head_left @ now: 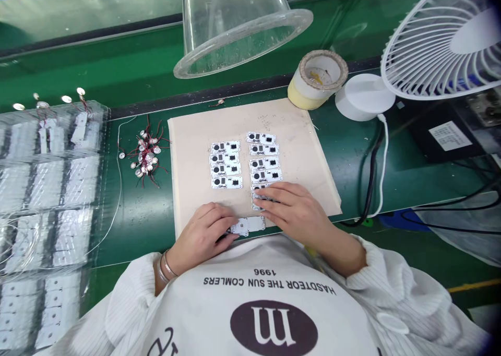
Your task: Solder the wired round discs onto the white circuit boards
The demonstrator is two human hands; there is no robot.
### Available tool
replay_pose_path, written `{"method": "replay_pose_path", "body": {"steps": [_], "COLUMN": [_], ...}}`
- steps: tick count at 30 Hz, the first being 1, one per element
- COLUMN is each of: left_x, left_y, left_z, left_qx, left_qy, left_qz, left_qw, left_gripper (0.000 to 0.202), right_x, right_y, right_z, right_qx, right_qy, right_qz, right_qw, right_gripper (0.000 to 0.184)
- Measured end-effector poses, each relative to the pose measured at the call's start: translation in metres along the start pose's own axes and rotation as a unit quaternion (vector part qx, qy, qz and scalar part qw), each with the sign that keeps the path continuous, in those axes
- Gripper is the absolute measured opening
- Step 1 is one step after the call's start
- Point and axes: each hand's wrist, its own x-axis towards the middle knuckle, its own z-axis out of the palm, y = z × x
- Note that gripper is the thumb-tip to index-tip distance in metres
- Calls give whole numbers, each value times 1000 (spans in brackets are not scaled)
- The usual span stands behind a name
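Head view. Green bench under a beige pad; both hands work on the pad's near part.

Left hand: narrow, fingers curled, tips at a white circuit board lying just ahead of the thumb side at the pad's near edge; whether it is gripped, cannot tell. Two bangles on that wrist.

Right hand: narrow, fingers laid flat over the near end of the right column of boards, touching a small overlapping pile; no clear grip.

Ahead of both hands, more boards in two columns on the pad. Left of the left hand, beyond the pad's edge, a tangle of wired metal discs with red leads; farther left, a clear-wrapped tray of boards.

Ahead of the right hand: a tape roll, a white desk fan on a round base, black cables. Farther ahead, an upturned clear plastic cone. White striped smock sleeves at the lower edge.
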Motion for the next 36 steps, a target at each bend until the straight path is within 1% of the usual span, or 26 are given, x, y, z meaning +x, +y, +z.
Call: {"method": "replay_pose_path", "body": {"steps": [2, 4, 7, 9, 10, 12, 14, 16, 18, 20, 22, 26, 29, 32, 34, 36], "left_x": [-1, -3, -4, -5, -5, -7, -12, -18, -25, -31, -36, -38, -35, -30, -28, -27], "left_y": [0, 0, -1, -1, -1, 0, 0, -1, -2, -3, -4, -4, -4, -3, -3, -4], "left_z": [0, -1, 0, 0, 0, -2, -5, -8, -9, -9, -7, -4, -5, -5, -6, -7], "left_qx": [-1, -3, -6, -7, -7, -1, 10, 20, 27, 32, 37, 41, 48, 54, 55, 58], "left_qy": [0, 4, 14, 19, 20, 22, 26, 32, 42, 51, 59, 63, 68, 70, 67, 63], "left_qz": [-1, -7, -24, -33, -36, -45, -66, -90, -101, -92, -78, -71, -69, -79, -85, -92], "left_qw": [1000, 1000, 1000, 999, 999, 999, 997, 995, 994, 994, 994, 995, 994, 993, 993, 992], "left_gripper": [24, 24, 23, 23, 23, 25, 31, 34, 31, 26, 24, 19, 14, 11, 11, 12], "right_x": [3, 2, -1, 1, 2, 6, 9, 13, 18, 26, 37, 51, 50, 46, 44, 43], "right_y": [3, 6, 7, 0, -5, -15, -22, -27, -29, -31, -34, -39, -39, -38, -37, -38], "right_z": [5, 7, 5, 3, 3, 4, 6, 9, 12, 16, 21, 28, 26, 20, 17, 17], "right_qx": [-16, -25, -20, -7, -4, -7, -14, -16, -16, -15, -8, -35, -62, -65, -48, -20], "right_qy": [-32, -43, -21, 0, -2, -23, -42, -36, -11, 22, 35, 2, -6, 23, 33, 11], "right_qz": [-12, -16, -10, -17, -23, -40, -45, -47, -43, -28, -10, 10, -15, -15, -11, -28], "right_qw": [999, 999, 1000, 1000, 1000, 999, 998, 998, 999, 999, 999, 999, 998, 997, 998, 999], "right_gripper": [23, 21, 19, 17, 18, 21, 20, 16, 14, 14, 15, 18, 20, 26, 23, 18]}}
